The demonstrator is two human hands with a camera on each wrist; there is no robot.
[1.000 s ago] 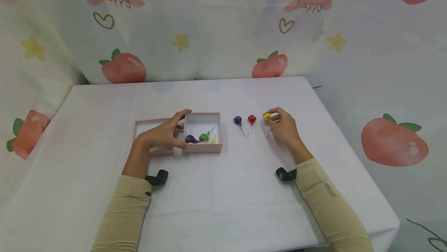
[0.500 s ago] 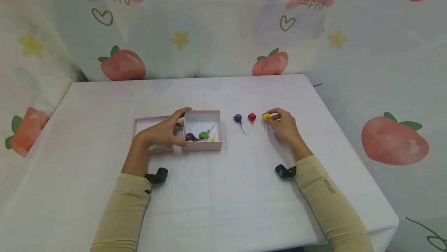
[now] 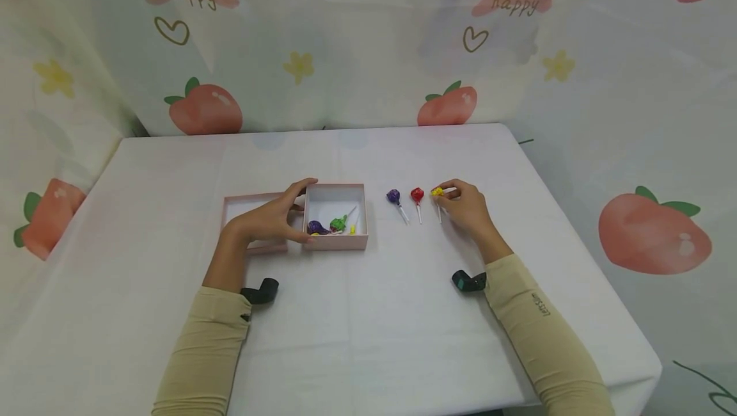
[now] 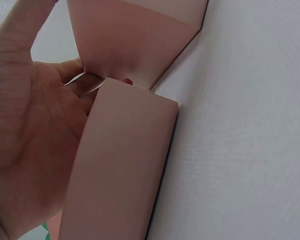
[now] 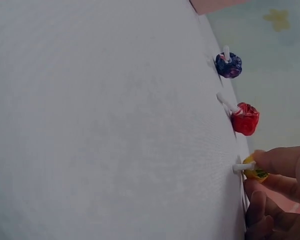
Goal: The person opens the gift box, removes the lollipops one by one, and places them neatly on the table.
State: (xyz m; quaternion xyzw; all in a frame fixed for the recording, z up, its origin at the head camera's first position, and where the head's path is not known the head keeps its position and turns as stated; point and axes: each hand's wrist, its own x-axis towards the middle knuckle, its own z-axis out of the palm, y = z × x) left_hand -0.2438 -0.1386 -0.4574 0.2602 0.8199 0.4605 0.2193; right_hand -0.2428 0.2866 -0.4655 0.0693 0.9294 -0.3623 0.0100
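My left hand grips the pink box by its left side, thumb at the front and fingers at the back. Inside the box lie a purple lollipop, a green lollipop and some yellow pieces. With thumb and fingers my right hand pinches the head of a yellow lollipop, its white stick pointing toward me. Left of it on the table lie a red lollipop and a purple lollipop, heads pointing away from me.
The shallow pink box lid lies left of the box, partly hidden under my left hand and wrist. A white cloth covers the table. Behind it hangs a printed curtain with peaches and flowers.
Hardly anything differs. The view shifts slightly; both hands keep their hold on the box and the yellow lollipop.
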